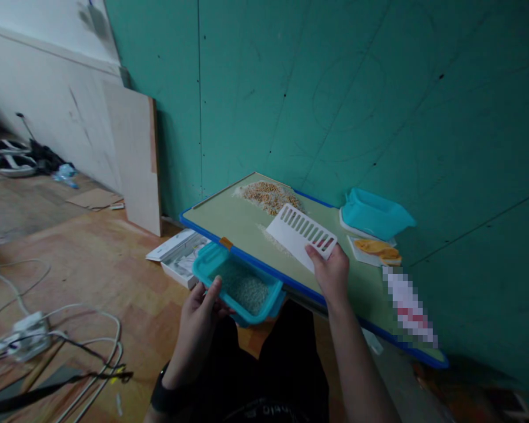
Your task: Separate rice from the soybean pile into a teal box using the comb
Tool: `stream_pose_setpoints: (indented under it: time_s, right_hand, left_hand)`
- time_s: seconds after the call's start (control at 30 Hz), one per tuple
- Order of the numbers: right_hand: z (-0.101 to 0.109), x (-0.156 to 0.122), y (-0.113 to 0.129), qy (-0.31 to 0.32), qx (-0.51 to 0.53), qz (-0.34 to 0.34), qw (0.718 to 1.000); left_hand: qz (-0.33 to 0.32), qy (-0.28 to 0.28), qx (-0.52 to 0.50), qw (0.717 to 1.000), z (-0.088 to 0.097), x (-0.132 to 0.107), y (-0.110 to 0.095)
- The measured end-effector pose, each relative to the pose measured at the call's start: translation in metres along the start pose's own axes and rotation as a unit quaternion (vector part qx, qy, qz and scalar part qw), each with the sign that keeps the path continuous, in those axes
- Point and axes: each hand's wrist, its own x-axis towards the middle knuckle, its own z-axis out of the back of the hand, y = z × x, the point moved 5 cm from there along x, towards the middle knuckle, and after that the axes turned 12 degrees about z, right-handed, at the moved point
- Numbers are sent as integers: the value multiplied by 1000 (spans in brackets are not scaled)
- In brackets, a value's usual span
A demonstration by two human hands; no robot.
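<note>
My left hand (199,320) grips the near edge of a teal tray (211,258) filled with pale grains, held just below the blue front edge of a green table (229,220). My right hand (331,271) is closed on the near end of a white slotted scraper (297,235) that lies on the table. A thin line of pale grains (271,239) lies beside the scraper. Further back sits a pile of brownish grains (267,195).
A second teal tray (374,212) stands at the table's back right, with a white dish of orange pieces (377,249) beside it. A white box (176,254) lies on the wooden floor under the table. Cables and a power strip (24,341) cover the floor at left.
</note>
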Motion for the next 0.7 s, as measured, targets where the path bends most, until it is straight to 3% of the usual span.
stream_pose_setpoints:
  time_s: [0.27, 0.47, 0.57, 0.7]
  right_hand:
    - [-38, 1, 23, 33, 32, 11, 999]
    - [-54, -1, 39, 57, 68, 19, 996]
    - [-39, 1, 35, 41, 77, 5, 996]
    - [15, -7, 11, -10, 50, -33, 998]
  left_hand:
    - [0, 1, 4, 1000, 0, 0, 1]
    - [1, -8, 7, 1000, -3, -2, -2]
    - [8, -11, 7, 1000, -4, -2, -3]
    - [10, -12, 7, 1000, -3, -3, -2]
